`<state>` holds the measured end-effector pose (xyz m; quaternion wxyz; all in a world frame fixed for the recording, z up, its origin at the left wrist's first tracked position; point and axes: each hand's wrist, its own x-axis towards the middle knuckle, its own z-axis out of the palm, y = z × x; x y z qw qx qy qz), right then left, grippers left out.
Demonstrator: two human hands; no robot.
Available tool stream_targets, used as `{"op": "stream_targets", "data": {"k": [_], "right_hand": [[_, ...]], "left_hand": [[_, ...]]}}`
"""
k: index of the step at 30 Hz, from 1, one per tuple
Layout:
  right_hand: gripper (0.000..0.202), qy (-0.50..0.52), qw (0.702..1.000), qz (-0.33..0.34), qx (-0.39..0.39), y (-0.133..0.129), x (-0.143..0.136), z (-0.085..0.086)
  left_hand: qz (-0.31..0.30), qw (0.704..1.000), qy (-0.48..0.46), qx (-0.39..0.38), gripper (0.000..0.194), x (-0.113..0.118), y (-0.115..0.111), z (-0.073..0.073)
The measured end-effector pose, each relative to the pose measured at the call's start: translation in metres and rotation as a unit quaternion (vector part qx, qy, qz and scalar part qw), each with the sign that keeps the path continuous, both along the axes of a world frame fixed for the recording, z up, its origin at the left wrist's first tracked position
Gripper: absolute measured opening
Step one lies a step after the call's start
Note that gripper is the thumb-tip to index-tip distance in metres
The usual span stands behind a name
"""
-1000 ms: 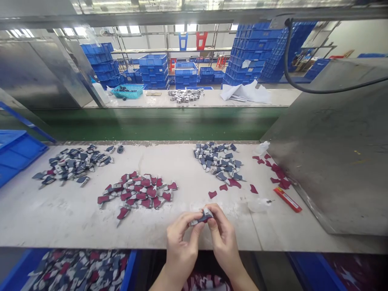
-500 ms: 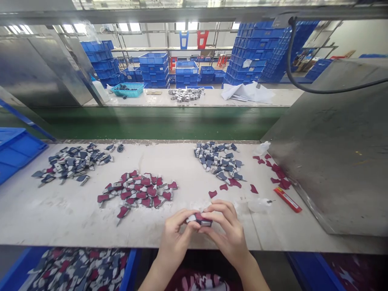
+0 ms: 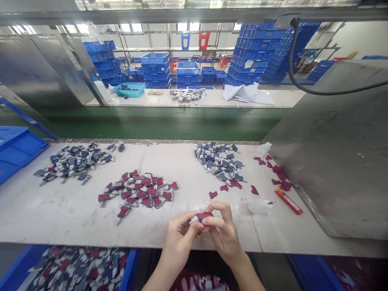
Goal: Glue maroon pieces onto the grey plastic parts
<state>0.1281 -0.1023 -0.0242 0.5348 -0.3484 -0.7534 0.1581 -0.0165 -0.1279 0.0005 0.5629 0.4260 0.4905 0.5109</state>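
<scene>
Maroon-faced parts (image 3: 141, 195) lie left of the grip, likely for easy reach. The left hand (image 3: 179, 235) pinches one part (image 3: 205, 215) between both hands, seemingly steadying it; the right hand (image 3: 226, 231) clasps its maroon face, perhaps pressing.

A worker, left hand (image 3: 178, 238), right hand (image 3: 226, 234) and forearms (image 3: 160, 268) bare, wears a maroon top (image 3: 194, 274) with a pale pink-and-white print (image 3: 201, 283).

The small part (image 3: 205, 215) has a maroon upper face, a pale end and a dark section near that end. It is held above the worktable (image 3: 145, 230) between the left hand (image 3: 179, 237) and the right hand (image 3: 226, 235), maroon face upward, pale end directed left, partly covered.
</scene>
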Motion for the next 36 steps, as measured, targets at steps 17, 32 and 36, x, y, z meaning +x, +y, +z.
{"op": "stream_targets", "data": {"k": [17,32,36], "right_hand": [[0.028,0.212,0.935,0.042,-0.281,-0.010,-0.001,0.001],[0.030,0.209,0.926,0.075,-0.307,-0.012,0.000,0.007],[0.033,0.181,0.918,0.063,-0.347,-0.010,0.002,-0.004]], "left_hand": [[0.065,0.989,0.120,0.048,0.023,-0.003,0.004,-0.004],[0.032,0.999,-0.002,-0.023,0.023,0.004,-0.001,0.004],[0.010,0.987,0.153,0.040,0.015,-0.009,0.010,-0.002]]}}
